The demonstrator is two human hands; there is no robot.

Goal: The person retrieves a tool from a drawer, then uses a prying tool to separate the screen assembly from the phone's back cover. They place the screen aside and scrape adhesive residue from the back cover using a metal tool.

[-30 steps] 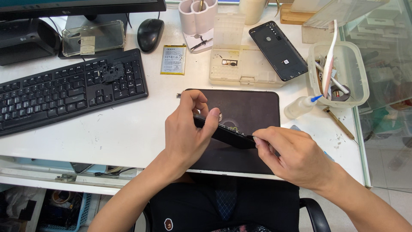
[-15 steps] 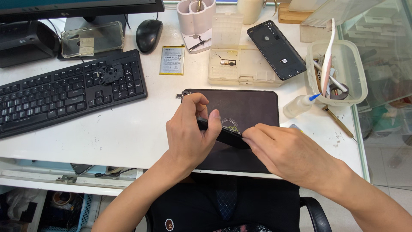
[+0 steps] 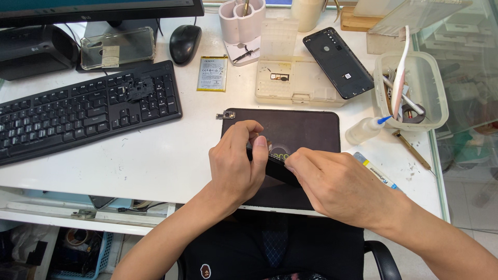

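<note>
Both my hands hold a black phone body (image 3: 277, 167) edge-on above a dark work mat (image 3: 306, 129) on the white desk. My left hand (image 3: 236, 163) grips its left end between thumb and fingers. My right hand (image 3: 334, 184) pinches its right end, and most of the phone is hidden between the two hands. A small loose part (image 3: 225, 115) lies at the mat's top left corner. The phone's black back cover (image 3: 338, 62) lies face down farther back, next to a flat phone battery (image 3: 212, 74).
A black keyboard (image 3: 78, 111) and mouse (image 3: 184, 42) lie to the left. A clear parts box (image 3: 290, 72), a clear tub of tools (image 3: 415, 93), a small squeeze bottle (image 3: 365, 129) and a white pen cup (image 3: 241, 21) stand behind the mat. The desk's glass edge runs along the right.
My hands have shifted slightly closer together on the phone body, with my right hand sliding left along it. The objects on the desk have not moved.
</note>
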